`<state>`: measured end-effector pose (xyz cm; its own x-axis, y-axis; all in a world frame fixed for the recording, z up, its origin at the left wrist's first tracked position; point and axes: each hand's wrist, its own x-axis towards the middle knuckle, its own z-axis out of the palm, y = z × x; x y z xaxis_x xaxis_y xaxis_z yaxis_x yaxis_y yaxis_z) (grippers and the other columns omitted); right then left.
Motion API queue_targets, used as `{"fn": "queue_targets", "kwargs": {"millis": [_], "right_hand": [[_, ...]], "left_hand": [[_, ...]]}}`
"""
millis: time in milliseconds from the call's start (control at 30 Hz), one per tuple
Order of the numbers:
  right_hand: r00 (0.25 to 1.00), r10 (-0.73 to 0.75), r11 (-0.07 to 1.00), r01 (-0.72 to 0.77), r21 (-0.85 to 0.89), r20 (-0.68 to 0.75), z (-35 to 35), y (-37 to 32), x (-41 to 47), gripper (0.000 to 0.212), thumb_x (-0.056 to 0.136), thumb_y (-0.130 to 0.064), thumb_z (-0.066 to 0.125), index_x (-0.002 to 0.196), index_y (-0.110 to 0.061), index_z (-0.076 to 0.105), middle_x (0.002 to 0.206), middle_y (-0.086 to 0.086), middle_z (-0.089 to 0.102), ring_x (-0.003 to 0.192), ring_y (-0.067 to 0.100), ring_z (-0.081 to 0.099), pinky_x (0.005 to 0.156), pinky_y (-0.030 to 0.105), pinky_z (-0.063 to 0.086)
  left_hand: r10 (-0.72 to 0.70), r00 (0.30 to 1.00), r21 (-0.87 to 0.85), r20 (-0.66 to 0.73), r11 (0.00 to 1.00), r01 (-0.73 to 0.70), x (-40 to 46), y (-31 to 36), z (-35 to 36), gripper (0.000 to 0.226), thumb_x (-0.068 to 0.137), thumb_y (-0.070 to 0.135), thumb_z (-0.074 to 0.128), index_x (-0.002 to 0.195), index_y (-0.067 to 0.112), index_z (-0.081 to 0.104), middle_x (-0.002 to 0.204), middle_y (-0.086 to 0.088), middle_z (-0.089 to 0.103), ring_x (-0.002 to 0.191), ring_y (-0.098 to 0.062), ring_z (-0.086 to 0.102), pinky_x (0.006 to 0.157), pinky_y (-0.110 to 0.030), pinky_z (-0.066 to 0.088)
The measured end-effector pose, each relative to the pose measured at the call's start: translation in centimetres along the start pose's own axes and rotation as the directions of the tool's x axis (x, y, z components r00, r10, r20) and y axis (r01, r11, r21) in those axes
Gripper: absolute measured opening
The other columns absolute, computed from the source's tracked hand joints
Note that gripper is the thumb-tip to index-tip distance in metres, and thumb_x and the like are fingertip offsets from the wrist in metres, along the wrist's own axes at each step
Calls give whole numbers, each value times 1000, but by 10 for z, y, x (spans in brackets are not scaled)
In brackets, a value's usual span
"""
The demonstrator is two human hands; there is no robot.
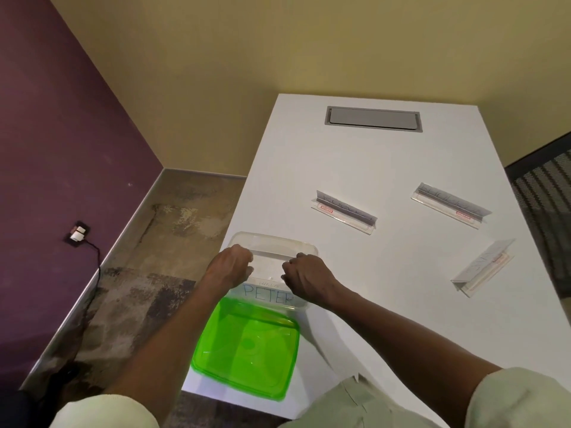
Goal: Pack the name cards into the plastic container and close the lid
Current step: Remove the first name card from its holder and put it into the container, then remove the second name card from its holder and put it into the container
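Note:
A clear plastic container stands at the table's left edge. Inside it a name card reading "PETER" leans against the near wall, with another card behind it. My left hand and my right hand are both over the container, fingers curled around the ends of a clear card holder. The green lid lies flat just in front of the container. Three more name cards lie on the table: one in the middle, one far right, one near right.
The white table has a grey cable hatch at its far end. To the left the floor drops away, with a purple wall and a socket. A dark mesh chair stands at the right.

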<state>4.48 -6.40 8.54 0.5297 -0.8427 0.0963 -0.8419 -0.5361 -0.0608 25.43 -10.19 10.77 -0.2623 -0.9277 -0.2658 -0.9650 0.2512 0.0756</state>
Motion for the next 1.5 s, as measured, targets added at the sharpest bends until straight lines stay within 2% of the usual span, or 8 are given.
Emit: {"fn": "queue_targets", "kwargs": {"millis": [167, 300, 433, 533, 700, 1000, 1267, 1500], "right_hand": [[991, 81, 997, -82, 3, -109, -29, 17, -10, 21, 84, -23, 61, 66, -14, 53, 60, 5, 61, 59, 28, 57, 48, 27, 28], [970, 170, 985, -173, -3, -173, -42, 37, -23, 22, 88, -26, 54, 69, -16, 52, 62, 4, 58, 60, 28, 54, 49, 32, 32], [950, 236, 970, -244, -15, -205, -51, 60, -41, 24, 89, -27, 52, 68, -16, 51, 61, 3, 56, 61, 26, 52, 50, 33, 34], [929, 296, 953, -304, 1, -221, -54, 77, -55, 24, 89, -26, 51, 67, -15, 50, 60, 3, 55, 62, 26, 52, 50, 33, 37], [902, 349, 933, -359, 11, -255, -58, 105, -84, 25, 87, -22, 51, 63, -16, 43, 57, 3, 51, 59, 27, 49, 50, 32, 29], [861, 444, 890, -455, 12, -249, -62, 161, -136, 20, 85, -23, 56, 67, -15, 50, 58, 2, 53, 60, 27, 52, 50, 31, 32], [820, 534, 842, -537, 46, -205, -63, 219, -179, 19, 87, -26, 52, 79, -12, 61, 65, 3, 61, 67, 27, 57, 55, 33, 44], [785, 591, 805, -591, 62, -184, -61, 272, -222, 17, 85, -24, 55, 83, -9, 62, 66, 6, 62, 67, 32, 58, 55, 34, 44]], "left_hand": [[-44, 983, -184, -179, 983, 10, 0, 14, -17, 27, 85, 29, 65, 106, 13, 71, 105, -10, 72, 98, -28, 65, 81, -34, 53], [-132, 949, -329, -287, 944, 31, 1, 37, -31, 30, 87, 28, 64, 112, 11, 69, 111, -7, 72, 107, -27, 63, 88, -33, 50], [-138, 921, -398, -363, 917, -19, 3, 63, -39, 32, 87, 25, 66, 114, 8, 69, 113, -8, 71, 109, -25, 64, 90, -31, 48], [-151, 921, -452, -360, 892, -31, 7, 79, -39, 32, 86, 25, 67, 113, 8, 69, 112, -8, 71, 107, -24, 65, 91, -32, 50], [-164, 914, -495, -371, 868, -45, 12, 112, -40, 31, 84, 24, 69, 111, 8, 70, 111, -8, 72, 104, -22, 67, 89, -30, 50], [-173, 911, -566, -375, 821, -77, 27, 184, -37, 26, 79, 22, 75, 101, 8, 73, 100, -6, 75, 91, -18, 70, 79, -18, 44], [-166, 933, -608, -318, 791, -67, 39, 249, -28, 25, 80, 24, 71, 100, 10, 73, 100, -4, 75, 91, -15, 70, 86, -25, 51], [-151, 958, -607, -246, 794, -31, 50, 310, -17, 17, 80, 25, 67, 87, 10, 71, 90, -2, 74, 87, -17, 69, 79, -26, 50]]}}
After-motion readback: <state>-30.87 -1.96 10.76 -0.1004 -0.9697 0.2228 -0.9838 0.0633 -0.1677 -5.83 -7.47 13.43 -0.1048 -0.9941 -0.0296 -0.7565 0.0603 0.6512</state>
